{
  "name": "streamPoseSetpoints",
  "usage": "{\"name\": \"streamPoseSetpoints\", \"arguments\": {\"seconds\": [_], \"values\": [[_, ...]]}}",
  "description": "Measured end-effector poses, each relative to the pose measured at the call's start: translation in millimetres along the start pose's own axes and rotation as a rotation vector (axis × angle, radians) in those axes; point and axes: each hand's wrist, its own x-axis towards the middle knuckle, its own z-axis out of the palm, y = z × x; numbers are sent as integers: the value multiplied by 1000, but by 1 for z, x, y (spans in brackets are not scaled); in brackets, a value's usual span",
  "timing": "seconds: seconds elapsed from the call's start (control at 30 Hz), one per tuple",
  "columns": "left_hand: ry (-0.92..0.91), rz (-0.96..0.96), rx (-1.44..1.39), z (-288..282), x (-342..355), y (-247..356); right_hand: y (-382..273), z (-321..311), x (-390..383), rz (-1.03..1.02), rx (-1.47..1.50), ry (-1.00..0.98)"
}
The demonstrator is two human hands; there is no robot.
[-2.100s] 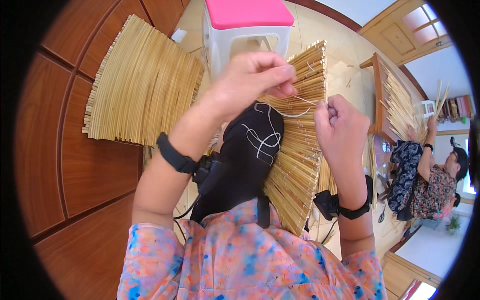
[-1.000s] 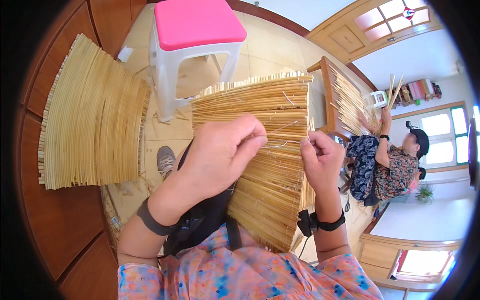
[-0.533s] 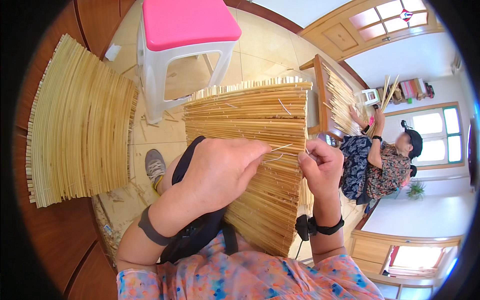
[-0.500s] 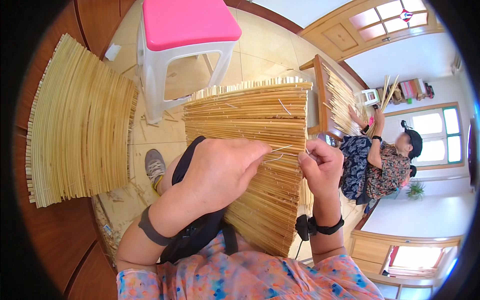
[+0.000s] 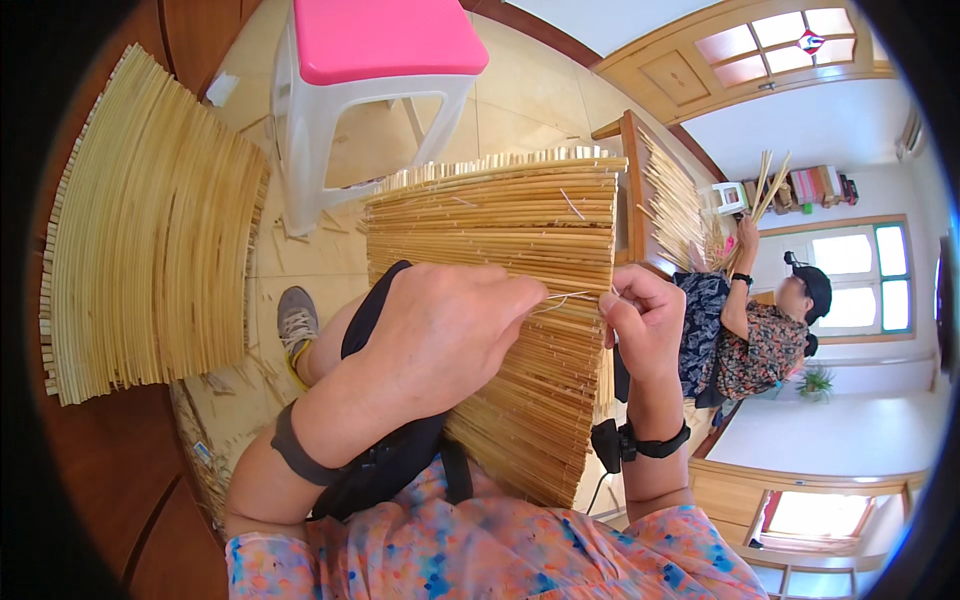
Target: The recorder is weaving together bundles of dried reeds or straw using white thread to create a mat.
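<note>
A mat of straw-coloured reed stalks (image 5: 490, 215), bound side by side, lies across my lap. Over its middle my left hand (image 5: 450, 330) is closed in a pinch on white string (image 5: 568, 299). The string runs from those fingertips to the mat's right edge. There my right hand (image 5: 645, 318) is closed too, thumb and forefinger pressed together at the string and the stalk ends. Other short bits of white string show on the mat's upper part. My left palm and curled fingers are hidden from view.
Another reed mat (image 5: 150, 240) stands at the left against brown wood panels. A white stool with a pink seat (image 5: 390, 40) is beyond my lap. Reed scraps litter the tiled floor. At the right a person (image 5: 765, 325) handles loose stalks (image 5: 675, 205) by a wooden table.
The string between my hands has been drawn tighter and closer to the right fingertips. My hands stay nearly in place. The other person's arm has shifted, and the whole view has tilted slightly.
</note>
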Motion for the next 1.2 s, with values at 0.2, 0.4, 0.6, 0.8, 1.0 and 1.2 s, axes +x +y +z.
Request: {"name": "streamPoseSetpoints", "arguments": {"seconds": [0.2,0.4,0.6,0.8,1.0,1.2], "values": [[-16,-1,8,-4,1,-1,-5,1,4,27,-3,-18],[-55,-3,73,-9,2,2,-5,2,5,48,55,-45],[-63,-5,88,-8,4,3,-7,4,5,45,58,-43],[-77,9,104,-8,6,5,-3,4,5,38,61,-33],[-78,19,151,-9,6,7,-4,4,6,30,55,-25],[-75,19,158,-8,8,6,-4,3,7,30,55,-20]]}}
